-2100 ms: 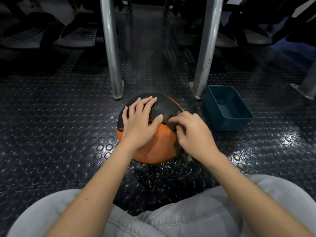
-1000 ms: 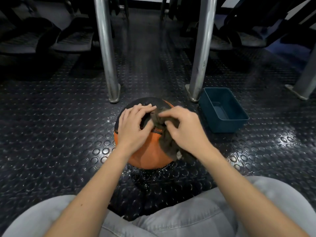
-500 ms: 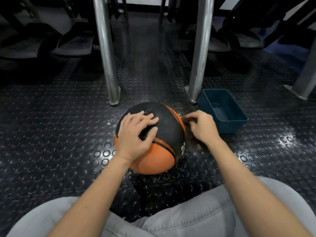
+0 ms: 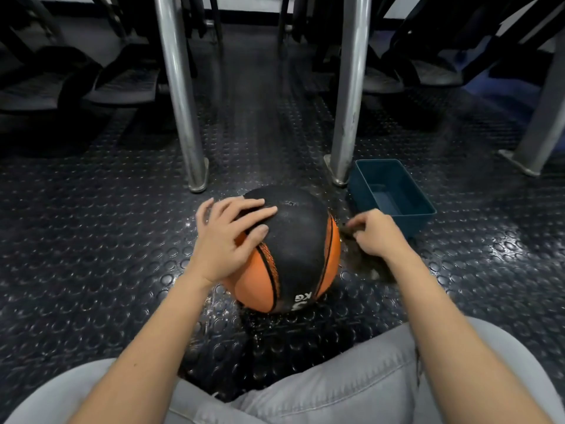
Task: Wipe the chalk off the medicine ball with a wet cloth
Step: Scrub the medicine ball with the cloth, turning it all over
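Observation:
An orange and black medicine ball (image 4: 293, 249) sits on the studded rubber floor in front of my knees, its black band turned up and white "KG" lettering low on the near side. My left hand (image 4: 226, 240) rests on the ball's upper left with fingers spread. My right hand (image 4: 374, 234) is just right of the ball, pinching a dark wet cloth (image 4: 362, 261) that hangs down against the ball's right side and onto the floor. The cloth is partly hidden behind my wrist.
A teal plastic tub (image 4: 391, 194) with a little water stands right of the ball. Two steel posts (image 4: 180, 93) (image 4: 348, 87) rise just behind the ball. Footplates of gym machines line the back. Wet patches shine on the floor under the ball.
My right hand has carried the cloth off the ball's top down to its right side. My left hand has rolled the ball, bringing the black band up and the lettering into sight.

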Motion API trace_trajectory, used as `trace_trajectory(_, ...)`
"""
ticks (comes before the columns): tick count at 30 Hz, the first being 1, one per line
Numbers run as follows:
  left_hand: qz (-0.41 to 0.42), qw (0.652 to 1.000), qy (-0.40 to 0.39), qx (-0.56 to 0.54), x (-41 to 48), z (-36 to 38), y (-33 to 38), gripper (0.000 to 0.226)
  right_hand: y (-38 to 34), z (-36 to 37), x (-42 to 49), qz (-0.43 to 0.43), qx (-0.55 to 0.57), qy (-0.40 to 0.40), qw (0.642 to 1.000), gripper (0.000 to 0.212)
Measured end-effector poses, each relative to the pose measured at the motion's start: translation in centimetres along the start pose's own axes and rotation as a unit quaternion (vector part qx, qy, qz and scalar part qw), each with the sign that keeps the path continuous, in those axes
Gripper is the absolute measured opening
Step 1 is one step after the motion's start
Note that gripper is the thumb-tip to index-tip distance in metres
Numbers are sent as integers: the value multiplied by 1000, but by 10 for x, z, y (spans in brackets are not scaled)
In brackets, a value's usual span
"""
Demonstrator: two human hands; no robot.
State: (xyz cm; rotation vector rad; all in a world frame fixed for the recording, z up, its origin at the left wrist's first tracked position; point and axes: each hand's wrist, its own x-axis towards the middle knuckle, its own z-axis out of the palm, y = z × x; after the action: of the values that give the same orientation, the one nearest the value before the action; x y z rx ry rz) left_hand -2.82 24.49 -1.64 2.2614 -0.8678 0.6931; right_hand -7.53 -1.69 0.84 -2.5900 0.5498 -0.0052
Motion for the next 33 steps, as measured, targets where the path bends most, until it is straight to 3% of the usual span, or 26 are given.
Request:
trace_trajectory(2, -62, 998, 5, -21, -1, -5, -3, 29, -7, -5, -3, -21, 74, 78, 994, 30)
trace_trajectory(4, -140, 988, 32, -56, -1, -7, 1, 26, -35, -9, -14, -125, 196, 145, 962, 28)
trace_trajectory(5, -169, 982, 50, -71, 2, -6, 8, 27, -50, -6, -21, -180, 218, 136, 949, 28)
trace_trajectory(9, -197, 979, 31, -35, 10, 8, 44, 44, -73, 33, -41, -314, 132, 141, 929, 29)
trace_trajectory(11, -190, 981, 20, 14, 6, 12, 45, 45, -65, 35, -37, -293, 150, 130, 935, 29)
trace_trajectory(14, -188, 982, 28, 10, 3, 8, 35, 44, -40, 32, -19, -131, 99, 99, 981, 30)
trace_trajectory(16, -192, 981, 31, 0, 3, 6, 34, 45, -34, 25, -18, -72, 87, 100, 989, 29)
trace_trajectory(19, -194, 980, 45, -4, 0, 5, 31, 44, -63, 10, -33, -205, 184, 189, 942, 28)
trace_trajectory(22, -184, 982, 42, 2, 0, 5, 28, 42, -79, 19, -49, -327, 164, 153, 918, 26)
trace_trajectory(24, -182, 983, 35, -7, 3, 4, 28, 43, -59, 32, -36, -265, 127, 123, 948, 26)
trace_trajectory(26, -184, 982, 33, -11, 4, 4, 30, 45, -37, 30, -21, -124, 61, 92, 986, 27)
trace_trajectory(28, -185, 982, 33, -15, 4, 5, 29, 45, -30, 23, -15, -57, 69, 98, 991, 26)
trace_trajectory(31, -192, 980, 47, -14, 0, 5, 25, 44, -63, 10, -28, -199, 174, 202, 943, 24)
trace_trajectory(33, -189, 981, 50, -7, -2, 4, 23, 44, -77, 13, -41, -315, 184, 181, 913, 24)
